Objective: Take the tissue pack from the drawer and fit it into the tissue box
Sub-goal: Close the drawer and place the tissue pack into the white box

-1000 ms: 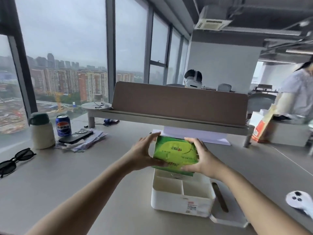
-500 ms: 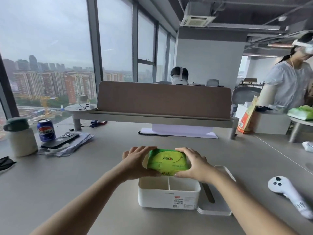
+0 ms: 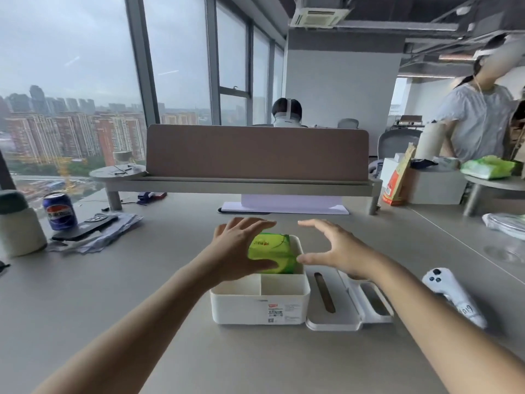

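Observation:
The green tissue pack [image 3: 272,251] lies in the far, large compartment of the white tissue box [image 3: 258,307] on the grey desk. Two small front compartments of the box hold nothing. My left hand [image 3: 238,248] rests flat over the pack's left side, fingers spread, thumb along its near edge. My right hand [image 3: 332,251] hovers just right of the pack, fingers apart, thumb tip near the pack's right corner. Neither hand grips the pack.
The box's white lid [image 3: 341,305] lies right of it, slot up. A white controller [image 3: 451,294] sits farther right. A cola can [image 3: 59,210], a phone [image 3: 85,227] on papers and a mug [image 3: 18,223] stand at left. A brown divider [image 3: 255,152] crosses the desk behind.
The pack went down from above the box into its far compartment. Both hands let go of it and opened; the right hand drew off to the right.

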The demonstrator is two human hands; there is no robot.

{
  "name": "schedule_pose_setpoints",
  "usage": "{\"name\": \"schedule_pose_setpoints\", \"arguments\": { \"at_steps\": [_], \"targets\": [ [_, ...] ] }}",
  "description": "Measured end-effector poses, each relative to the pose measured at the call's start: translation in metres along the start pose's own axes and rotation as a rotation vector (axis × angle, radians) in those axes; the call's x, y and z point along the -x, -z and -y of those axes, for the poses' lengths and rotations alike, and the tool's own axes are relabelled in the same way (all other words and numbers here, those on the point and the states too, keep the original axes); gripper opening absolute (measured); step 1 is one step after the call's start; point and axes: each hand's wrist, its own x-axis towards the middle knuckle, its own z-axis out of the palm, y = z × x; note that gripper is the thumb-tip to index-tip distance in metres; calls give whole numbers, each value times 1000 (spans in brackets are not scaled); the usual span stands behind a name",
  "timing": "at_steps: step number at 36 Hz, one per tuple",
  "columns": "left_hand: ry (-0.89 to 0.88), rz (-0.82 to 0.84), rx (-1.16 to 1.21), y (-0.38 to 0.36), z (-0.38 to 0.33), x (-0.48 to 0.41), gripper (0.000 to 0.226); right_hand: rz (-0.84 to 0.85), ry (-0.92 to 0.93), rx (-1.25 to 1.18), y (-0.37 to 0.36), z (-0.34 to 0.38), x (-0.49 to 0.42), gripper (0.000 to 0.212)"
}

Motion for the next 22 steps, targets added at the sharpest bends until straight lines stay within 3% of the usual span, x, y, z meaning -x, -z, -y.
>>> {"name": "schedule_pose_setpoints", "arguments": {
  "at_steps": [5,12,15,22],
  "targets": [
    [-86,-40,20,-21,-57,-5,69,-67,-37,-42,24,-24,34,54],
    [-244,57,-23,-78,-123,2,56,-106,-140,13,21,-74,95,31],
    [-182,112,54,-97,-138,6,48,-95,-161,115,12,-93,117,34],
    [-34,141,187,-125,-141,7,35,-153,8,357,-12,-110,135,32]
  ]
}}
